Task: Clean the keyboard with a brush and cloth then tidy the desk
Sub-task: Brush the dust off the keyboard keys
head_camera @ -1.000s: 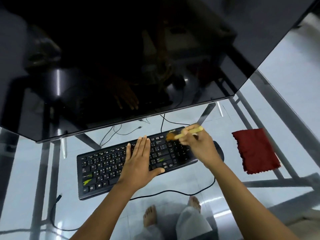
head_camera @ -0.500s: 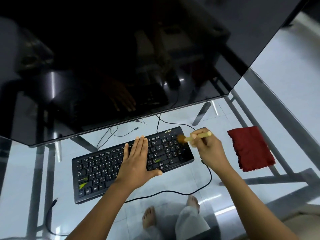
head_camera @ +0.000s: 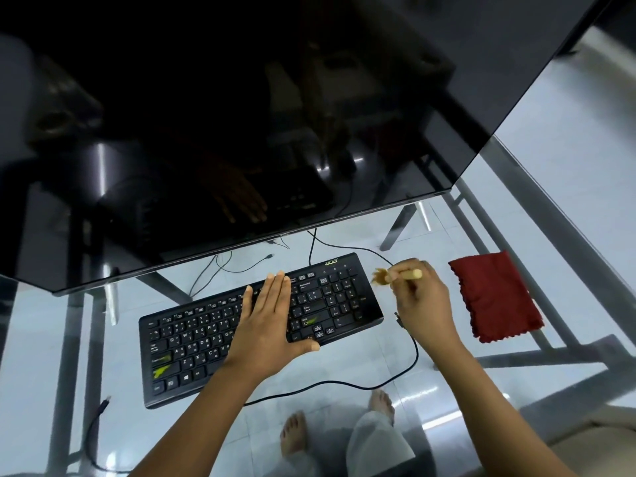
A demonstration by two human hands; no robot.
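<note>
A black keyboard (head_camera: 192, 342) lies slanted on the glass desk (head_camera: 344, 418). My left hand (head_camera: 268, 325) rests flat on its middle keys, fingers straight and together. My right hand (head_camera: 421, 304) grips a small brush (head_camera: 395, 276) with a pale wooden handle and brown bristles. The bristles hang just beyond the keyboard's right end, off the keys. A folded dark red cloth (head_camera: 495, 297) lies on the glass to the right of my right hand.
A large dark monitor (head_camera: 241, 115) looms over the far side of the desk. The keyboard's black cable (head_camera: 409, 359) loops across the glass near my right wrist. Another loose cable (head_camera: 93, 438) lies at the lower left. Metal desk legs and bare feet show through the glass.
My right hand swept the brush from the keyboard's upper right keys rightward, past the keyboard's end. My left hand stayed flat on the keys.
</note>
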